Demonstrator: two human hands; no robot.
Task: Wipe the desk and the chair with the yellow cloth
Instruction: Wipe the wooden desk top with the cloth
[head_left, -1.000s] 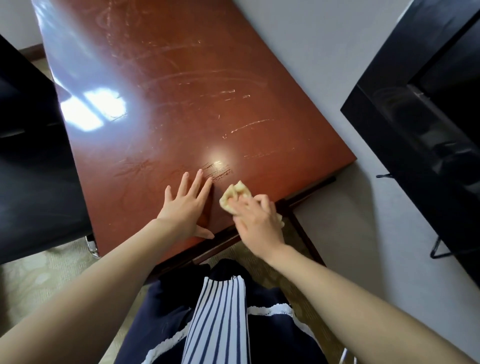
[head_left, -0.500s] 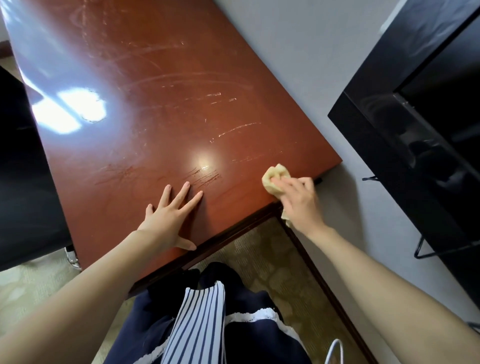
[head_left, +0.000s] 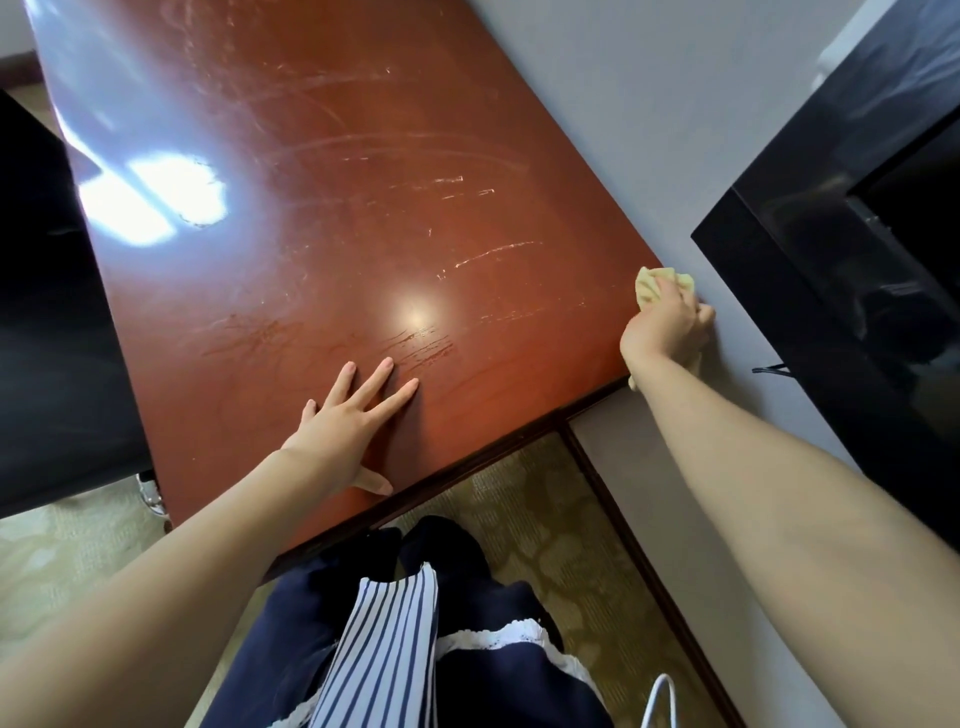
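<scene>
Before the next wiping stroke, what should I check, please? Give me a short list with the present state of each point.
1. Right hand grips the yellow cloth: ok.
2. Cloth reaches the right edge of the desk: ok.
3. Left hand lies flat on the desk: ok.
4. Room between right hand and wall: not ok, they seem to touch.
5. Black object at left is the chair: cannot tell.

Outfit-wise: dark navy skirt (head_left: 498, 686) with a frilly white lace trim (head_left: 498, 636) across it, plus a long white panel (head_left: 384, 649) with thin navy vertical stripes hanging down the front. Feet (head_left: 431, 545) are in black, socks or tights, can't tell. Left arm (head_left: 182, 582) and right arm (head_left: 779, 493) are bare, sleeves out of view.
</scene>
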